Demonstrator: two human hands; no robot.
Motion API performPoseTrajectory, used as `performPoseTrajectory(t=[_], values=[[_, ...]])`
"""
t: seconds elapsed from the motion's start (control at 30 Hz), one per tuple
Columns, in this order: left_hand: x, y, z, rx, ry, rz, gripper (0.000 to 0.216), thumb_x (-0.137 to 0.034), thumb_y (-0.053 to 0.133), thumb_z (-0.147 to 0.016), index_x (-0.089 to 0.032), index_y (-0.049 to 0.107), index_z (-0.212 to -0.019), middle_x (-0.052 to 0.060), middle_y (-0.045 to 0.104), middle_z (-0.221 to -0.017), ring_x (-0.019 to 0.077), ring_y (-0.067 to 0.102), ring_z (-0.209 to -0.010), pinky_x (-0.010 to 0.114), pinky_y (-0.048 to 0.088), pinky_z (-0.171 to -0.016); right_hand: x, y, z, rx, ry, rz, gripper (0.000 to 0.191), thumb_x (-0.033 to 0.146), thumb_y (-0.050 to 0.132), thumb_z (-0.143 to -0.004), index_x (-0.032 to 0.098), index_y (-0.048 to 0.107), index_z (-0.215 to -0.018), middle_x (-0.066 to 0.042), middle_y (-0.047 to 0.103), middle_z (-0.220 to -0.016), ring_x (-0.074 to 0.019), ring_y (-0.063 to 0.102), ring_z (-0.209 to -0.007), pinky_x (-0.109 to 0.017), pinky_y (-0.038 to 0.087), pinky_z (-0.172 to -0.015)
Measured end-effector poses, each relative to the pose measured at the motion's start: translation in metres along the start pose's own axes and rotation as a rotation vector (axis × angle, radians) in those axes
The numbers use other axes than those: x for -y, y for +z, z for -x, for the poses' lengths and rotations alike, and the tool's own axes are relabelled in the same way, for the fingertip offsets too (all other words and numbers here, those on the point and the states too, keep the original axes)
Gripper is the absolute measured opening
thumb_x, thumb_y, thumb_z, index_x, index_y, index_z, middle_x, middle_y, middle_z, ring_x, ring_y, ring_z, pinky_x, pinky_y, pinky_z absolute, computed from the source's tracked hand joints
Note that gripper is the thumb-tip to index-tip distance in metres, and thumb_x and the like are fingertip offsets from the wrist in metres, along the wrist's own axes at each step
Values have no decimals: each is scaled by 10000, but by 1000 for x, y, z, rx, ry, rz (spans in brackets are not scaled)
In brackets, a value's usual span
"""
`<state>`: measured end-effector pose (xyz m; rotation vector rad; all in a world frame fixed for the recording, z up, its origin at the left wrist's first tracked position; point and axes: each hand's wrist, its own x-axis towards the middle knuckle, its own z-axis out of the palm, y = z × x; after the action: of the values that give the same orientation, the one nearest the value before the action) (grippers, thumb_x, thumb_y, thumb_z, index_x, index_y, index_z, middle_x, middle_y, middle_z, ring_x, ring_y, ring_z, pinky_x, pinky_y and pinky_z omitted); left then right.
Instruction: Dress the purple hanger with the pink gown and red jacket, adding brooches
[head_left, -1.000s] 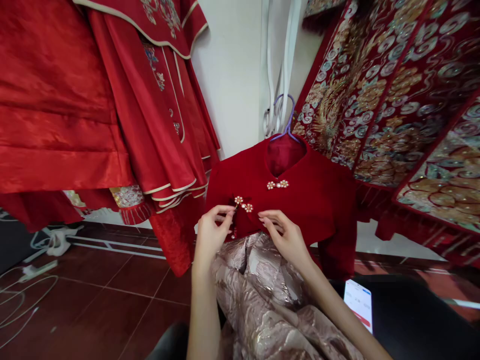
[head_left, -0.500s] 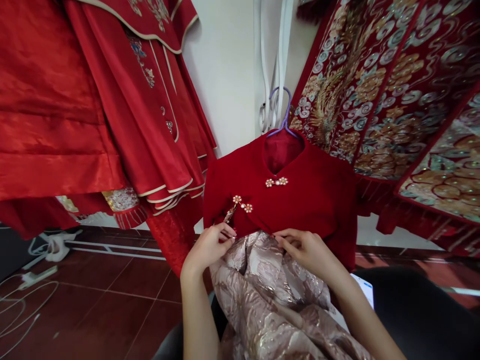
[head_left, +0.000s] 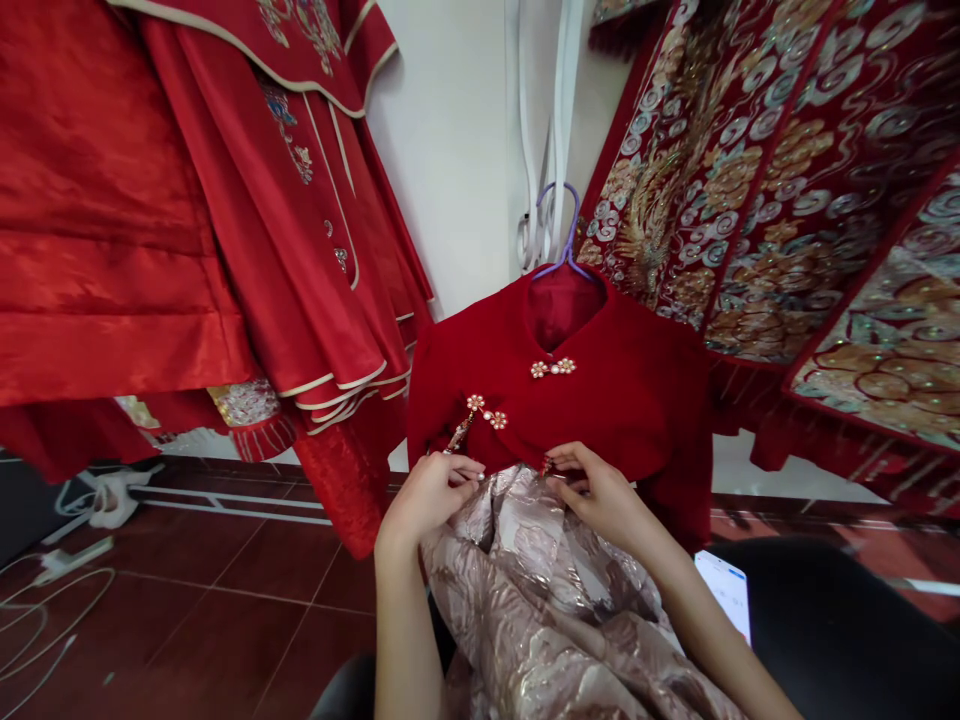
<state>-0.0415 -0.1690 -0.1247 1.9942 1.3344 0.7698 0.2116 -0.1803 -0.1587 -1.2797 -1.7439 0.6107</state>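
A dark red jacket [head_left: 600, 405] hangs in front of me on a purple hanger [head_left: 568, 232]. A pair of flower-shaped pearl fasteners [head_left: 553, 368] joins its neckline, and a second pair [head_left: 486, 411] sits lower left beside a beaded strand [head_left: 457, 436]. Below the hem, shiny pinkish-silver brocade fabric [head_left: 525, 590] spreads in folds. My left hand [head_left: 439, 497] is closed, fingers pinched at the jacket's lower edge where it meets the brocade. My right hand [head_left: 596, 492] pinches the hem to the right, near a small dark beaded bit [head_left: 547, 465] at its fingertips.
Red garments [head_left: 285, 220] hang on the left, and a heavily embroidered one [head_left: 810, 200] on the right. A phone [head_left: 724, 590] lies on a black seat [head_left: 832, 620]. White shoes [head_left: 114, 497], cables and a power strip [head_left: 73, 560] are on the tiled floor.
My right fingertips have risen slightly, and the small dark beaded bit now shows by them. My left hand has shifted a little right. More of the phone is visible.
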Motion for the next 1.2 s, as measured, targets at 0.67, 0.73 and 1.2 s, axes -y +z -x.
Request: performPoseTrajectory(t=[0.67, 0.73, 1.2], values=[[-11, -1, -2, -60, -34, 27, 280, -55, 547, -697, -124, 730, -898, 67, 747, -855, 166, 698, -779, 263, 543, -736, 29, 68, -7, -64, -217, -202, 111, 283, 579, -875, 202, 628, -933, -31, 674, -863, -149, 642, -784, -279, 531, -752], [-7, -1, -3, -70, -39, 46, 226, -93, 576, -715, -125, 727, -880, 84, 746, -880, 174, 699, -795, 281, 546, -759, 19, 82, -8, -195, -228, -184, 125, 303, 566, -886, 205, 624, -936, -40, 665, -862, -161, 638, -794, -293, 530, -764], [-3, 9, -10, -92, -16, -41, 178, -182, 688, -666, -166, 664, -841, 20, 684, -759, 146, 639, -702, 240, 488, -663, 9, 88, -1, -246, -278, -157, 144, 248, 569, -890, 205, 636, -1009, -41, 659, -907, -153, 634, -816, -280, 528, -785]])
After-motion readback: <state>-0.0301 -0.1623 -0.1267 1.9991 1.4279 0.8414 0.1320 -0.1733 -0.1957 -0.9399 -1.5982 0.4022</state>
